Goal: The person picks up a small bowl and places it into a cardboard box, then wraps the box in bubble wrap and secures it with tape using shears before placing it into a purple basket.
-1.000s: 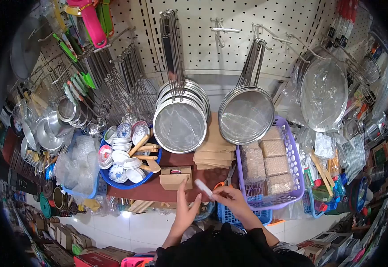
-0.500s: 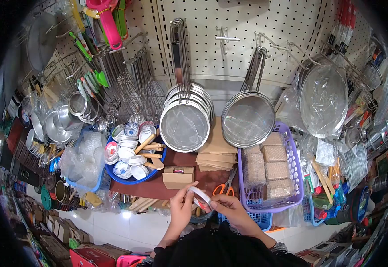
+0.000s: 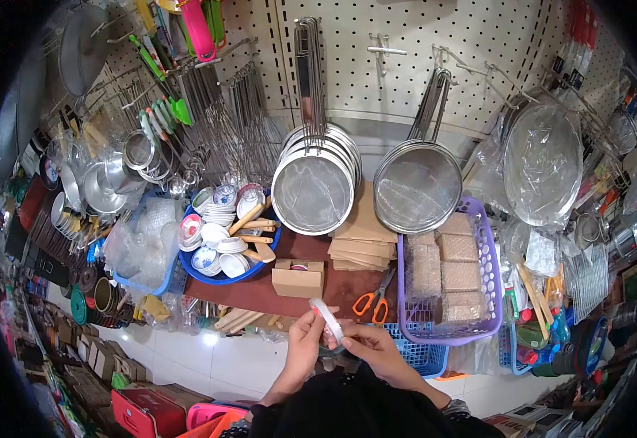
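Observation:
A narrow roll of tape (image 3: pixel 328 321), whitish on its edge, is held between both hands in front of my body. My left hand (image 3: pixel 304 344) grips it from the left, thumb and fingers closed on its side. My right hand (image 3: pixel 377 352) pinches its lower right edge between thumb and fingers. Just beyond the hands, a small open cardboard box (image 3: pixel 296 283) sits on the brown tabletop (image 3: pixel 340 290) with a round item partly showing inside. To the right lie orange-handled scissors (image 3: pixel 377 301). Whether a tape end is lifted is too small to tell.
At the left, a blue basin (image 3: pixel 223 280) holds small bowls and wooden-handled utensils. Flat cardboard pieces (image 3: pixel 361 252) lie at the back. A purple basket (image 3: pixel 488 274) holds bubble-wrapped packs at the right. Large strainers (image 3: pixel 313 191) hang low over the table from the pegboard (image 3: pixel 355 80).
The roll has turned steeper in my hands and sits slightly lower. My left fingers have shifted down along it. The whole view has moved a little, so the background sits further right.

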Demonstrator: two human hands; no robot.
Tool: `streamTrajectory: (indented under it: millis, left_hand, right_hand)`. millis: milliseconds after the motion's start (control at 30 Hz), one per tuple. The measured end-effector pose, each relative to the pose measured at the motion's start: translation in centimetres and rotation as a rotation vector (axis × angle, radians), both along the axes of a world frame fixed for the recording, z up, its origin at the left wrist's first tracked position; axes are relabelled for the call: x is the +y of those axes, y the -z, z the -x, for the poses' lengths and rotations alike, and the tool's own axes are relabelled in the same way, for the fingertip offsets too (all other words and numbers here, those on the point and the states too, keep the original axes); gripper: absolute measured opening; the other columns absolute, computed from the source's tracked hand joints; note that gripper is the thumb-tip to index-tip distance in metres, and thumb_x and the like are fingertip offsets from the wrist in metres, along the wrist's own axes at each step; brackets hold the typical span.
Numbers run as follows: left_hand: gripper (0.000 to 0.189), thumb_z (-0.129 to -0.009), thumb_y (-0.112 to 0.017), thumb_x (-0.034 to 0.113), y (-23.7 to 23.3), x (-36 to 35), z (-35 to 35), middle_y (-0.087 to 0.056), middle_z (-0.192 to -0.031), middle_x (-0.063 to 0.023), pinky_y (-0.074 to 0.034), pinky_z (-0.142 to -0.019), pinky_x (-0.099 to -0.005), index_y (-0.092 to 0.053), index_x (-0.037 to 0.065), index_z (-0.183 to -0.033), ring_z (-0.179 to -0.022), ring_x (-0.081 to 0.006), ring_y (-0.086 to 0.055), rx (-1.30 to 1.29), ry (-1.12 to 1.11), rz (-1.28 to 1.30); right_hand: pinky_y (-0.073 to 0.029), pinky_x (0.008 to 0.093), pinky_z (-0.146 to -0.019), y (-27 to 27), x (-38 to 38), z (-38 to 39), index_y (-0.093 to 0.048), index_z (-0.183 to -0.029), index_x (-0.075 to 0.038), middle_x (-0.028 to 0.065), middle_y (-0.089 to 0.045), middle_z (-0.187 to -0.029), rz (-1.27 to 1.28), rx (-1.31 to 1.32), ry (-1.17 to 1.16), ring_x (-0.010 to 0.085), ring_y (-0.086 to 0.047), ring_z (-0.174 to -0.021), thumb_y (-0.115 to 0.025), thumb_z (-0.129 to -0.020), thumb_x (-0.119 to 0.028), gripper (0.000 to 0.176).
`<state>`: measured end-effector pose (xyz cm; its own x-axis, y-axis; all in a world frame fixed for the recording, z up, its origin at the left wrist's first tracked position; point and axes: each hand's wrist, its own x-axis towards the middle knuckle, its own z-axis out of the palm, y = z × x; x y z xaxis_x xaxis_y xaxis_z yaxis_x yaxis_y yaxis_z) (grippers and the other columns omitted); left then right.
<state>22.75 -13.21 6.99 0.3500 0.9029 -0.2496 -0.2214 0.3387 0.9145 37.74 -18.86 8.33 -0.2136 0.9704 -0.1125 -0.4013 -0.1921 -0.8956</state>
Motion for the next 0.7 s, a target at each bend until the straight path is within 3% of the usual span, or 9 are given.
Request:
streamTrajectory:
  millis: [167, 267, 367, 467, 500, 600, 633, 700]
  left_hand:
    - [0.032, -0.101, -0.043, 0.022, -0.2, -0.7, -0.5, -0.069, -0.100, -0.0213, -0.049, -0.065, -0.0222, -0.059, -0.004, -0.112, -0.071, -0.0112, -0.064, -0.043, -0.036, 0.047]
    - [0.031, -0.100, -0.044, 0.020, 0.2, -0.9, 0.1, -0.069, -0.100, -0.0187, -0.051, -0.074, -0.0243, -0.058, -0.004, -0.113, -0.067, -0.0123, -0.059, -0.163, 0.017, 0.218]
    - [0.028, -0.100, -0.044, 0.013, 1.9, -1.2, 0.4, -0.066, -0.105, -0.0124, -0.051, -0.079, -0.0256, -0.054, -0.003, -0.120, -0.083, -0.0147, -0.062, -0.178, 0.085, 0.224]
    - [0.032, -0.095, -0.049, 0.001, -0.3, -1.6, -1.4, -0.058, -0.117, -0.0122, -0.049, -0.084, -0.0270, -0.046, -0.002, -0.127, -0.094, -0.0155, -0.059, -0.198, -0.103, -0.066]
    - [0.046, -0.089, -0.052, -0.008, -0.3, -1.4, -1.2, -0.052, -0.123, -0.0138, -0.047, -0.090, -0.0295, -0.039, 0.001, -0.132, -0.103, -0.0176, -0.056, -0.108, -0.102, -0.221]
    - [0.042, -0.087, -0.054, -0.008, 0.5, -1.1, 1.0, -0.054, -0.116, -0.0133, -0.044, -0.093, -0.0299, -0.046, 0.001, -0.127, -0.104, -0.0189, -0.055, -0.140, 0.027, -0.381]
    - [0.033, -0.086, -0.055, -0.008, 0.9, -0.4, 1.6, -0.054, -0.109, -0.0128, -0.044, -0.088, -0.0291, -0.055, 0.000, -0.118, -0.100, -0.0188, -0.055, 0.000, 0.020, -0.611]
    - [0.027, -0.086, -0.057, -0.007, -0.2, -0.5, 2.4, -0.053, -0.105, -0.0115, -0.044, -0.085, -0.0287, -0.059, -0.001, -0.111, -0.095, -0.0185, -0.054, 0.041, 0.025, -0.673]
  right_hand:
    - [-0.044, 0.0250, -0.093, 0.0, -0.5, 0.1, -0.063, -0.112, 0.003, 0.0073, -0.067, -0.106, 0.015, -0.064, 0.009, 0.0117, -0.058, -0.103, -0.055, -0.097, -0.014, 0.024]
    - [-0.044, 0.0241, -0.090, -0.7, -0.6, -0.1, -0.065, -0.109, 0.004, 0.0063, -0.067, -0.104, 0.004, -0.078, 0.032, 0.0113, -0.058, -0.100, -0.055, -0.097, -0.015, 0.024]
    - [-0.045, 0.0228, -0.083, -1.0, -0.3, -0.6, -0.067, -0.104, 0.004, 0.0049, -0.066, -0.099, 0.022, -0.124, 0.065, 0.0101, -0.058, -0.093, -0.056, -0.097, -0.015, 0.023]
    - [-0.044, 0.0220, -0.076, -0.9, -0.3, -1.4, -0.068, -0.101, 0.002, 0.0038, -0.065, -0.093, 0.000, -0.213, 0.035, 0.0089, -0.057, -0.084, -0.056, -0.097, -0.015, 0.022]
    - [-0.044, 0.0221, -0.071, -1.4, -0.3, -1.4, -0.068, -0.097, 0.002, 0.0034, -0.065, -0.088, -0.047, -0.238, 0.043, 0.0082, -0.055, -0.077, -0.058, -0.096, -0.016, 0.021]
    - [-0.042, 0.0259, -0.074, -3.3, -0.5, -1.5, -0.069, -0.092, 0.002, 0.0041, -0.065, -0.081, -0.038, -0.377, 0.017, 0.0114, -0.053, -0.079, -0.059, -0.093, -0.011, 0.017]
    - [-0.042, 0.0265, -0.076, -3.6, -0.5, -1.5, -0.069, -0.092, 0.002, 0.0041, -0.064, -0.081, -0.104, -0.381, 0.007, 0.0120, -0.053, -0.081, -0.059, -0.092, -0.010, 0.015]
    - [-0.041, 0.0279, -0.079, -4.0, -0.5, -1.4, -0.068, -0.092, 0.001, 0.0042, -0.063, -0.082, -0.240, -0.384, -0.015, 0.0131, -0.053, -0.085, -0.060, -0.091, -0.009, 0.013]
